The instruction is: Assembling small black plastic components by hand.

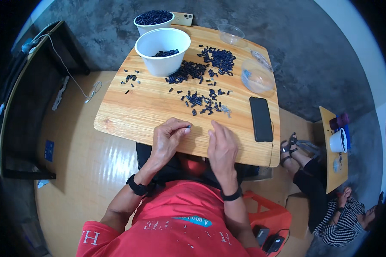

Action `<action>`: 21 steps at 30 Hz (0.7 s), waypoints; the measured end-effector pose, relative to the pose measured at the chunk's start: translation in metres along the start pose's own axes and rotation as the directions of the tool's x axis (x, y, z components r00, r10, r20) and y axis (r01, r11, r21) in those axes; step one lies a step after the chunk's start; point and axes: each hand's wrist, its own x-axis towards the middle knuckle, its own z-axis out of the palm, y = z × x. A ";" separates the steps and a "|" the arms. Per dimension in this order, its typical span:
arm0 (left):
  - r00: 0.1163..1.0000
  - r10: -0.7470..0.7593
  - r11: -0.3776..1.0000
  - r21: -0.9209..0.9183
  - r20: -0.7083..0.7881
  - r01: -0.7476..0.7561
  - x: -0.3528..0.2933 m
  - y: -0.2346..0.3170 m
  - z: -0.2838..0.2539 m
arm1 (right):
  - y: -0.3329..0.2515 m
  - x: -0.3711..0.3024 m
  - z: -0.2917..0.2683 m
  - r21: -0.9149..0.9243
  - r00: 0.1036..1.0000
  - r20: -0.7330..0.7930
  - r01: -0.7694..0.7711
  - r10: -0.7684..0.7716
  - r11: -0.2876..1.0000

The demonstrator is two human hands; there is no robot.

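Observation:
My left hand point(166, 138) pinches a small dark cylindrical piece point(188, 126) between thumb and fingertips, over the table's near edge. To its right, my right hand point(224, 145) is held above the wooden tabletop point(133, 115), fingers extended and nothing visible in them. Just beyond both hands lies a loose pile of small dark pieces point(195, 99), with some tiny clear bits point(226, 111) at its right side. Farther back are two denser heaps of the same pieces point(218, 59). A few more pieces point(131, 78) are scattered at the left.
A white bowl point(163, 66) and a filled white tub point(146, 29) stand at the back. Clear plastic containers point(258, 83) and a black phone point(261, 120) lie on the right. Beyond, a seated person point(339, 220) is beside another table point(332, 180). A red stool point(270, 214) stands behind my right arm.

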 end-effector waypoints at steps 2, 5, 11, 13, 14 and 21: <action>1.000 -0.012 1.000 0.024 -0.010 0.013 0.005 -0.005 -0.003 | 0.012 0.018 0.003 0.014 0.997 -0.053 -0.053 0.054 0.998; 0.997 -0.051 0.997 -0.059 -0.051 0.048 0.006 -0.012 0.001 | 0.030 0.034 0.016 0.081 0.997 -0.071 -0.028 0.034 0.996; 0.981 -0.179 0.953 -0.262 -0.078 0.153 0.005 -0.019 0.005 | 0.033 0.041 0.024 0.024 0.999 -0.015 -0.034 0.034 0.999; 0.981 -0.181 0.948 -0.277 -0.070 0.156 0.005 -0.020 0.004 | 0.032 0.041 0.024 0.001 1.000 -0.006 -0.027 0.027 1.000; 0.981 -0.187 0.951 -0.260 -0.058 0.166 0.006 -0.020 0.004 | 0.031 0.041 0.024 -0.022 1.000 0.002 -0.020 0.020 1.000; 1.000 0.004 0.993 -0.118 -0.022 -0.006 0.005 -0.020 0.005 | 0.023 0.027 0.015 0.143 0.997 0.062 -0.046 0.037 0.989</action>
